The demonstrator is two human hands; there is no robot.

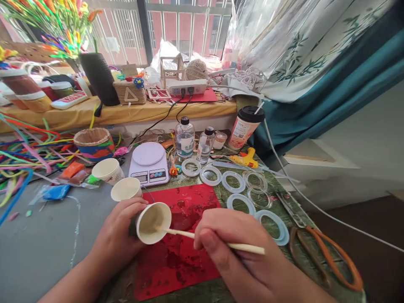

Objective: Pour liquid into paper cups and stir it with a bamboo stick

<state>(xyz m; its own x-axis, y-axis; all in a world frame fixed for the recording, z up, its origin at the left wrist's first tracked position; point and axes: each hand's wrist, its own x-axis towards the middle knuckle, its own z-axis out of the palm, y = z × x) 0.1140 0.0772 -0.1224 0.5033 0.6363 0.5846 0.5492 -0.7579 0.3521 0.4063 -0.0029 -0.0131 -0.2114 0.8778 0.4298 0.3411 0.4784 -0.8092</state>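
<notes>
My left hand [117, 229] is wrapped round a paper cup [161, 210], which tilts toward me above the left part of a red sheet [189, 269]. Between the thumb and fingers of my right hand [233, 244] is a pale wooden stick [246, 248]. The far end of the stick reaches into the cup. What lies at the cup's bottom is hard to make out. Two more paper cups, one nearer [126, 189] and one farther [108, 170], stand just beyond my left hand. Dark, glossy patches mark the red sheet.
A white digital scale [150, 162] stands behind the cups. Two clear bottles [185, 141] with black caps are beside it. Several translucent ring molds [233, 182] lie to the right, near scissors [334, 256] and a yellow glue gun [246, 158]. A lidded drink cup [244, 128] stands behind.
</notes>
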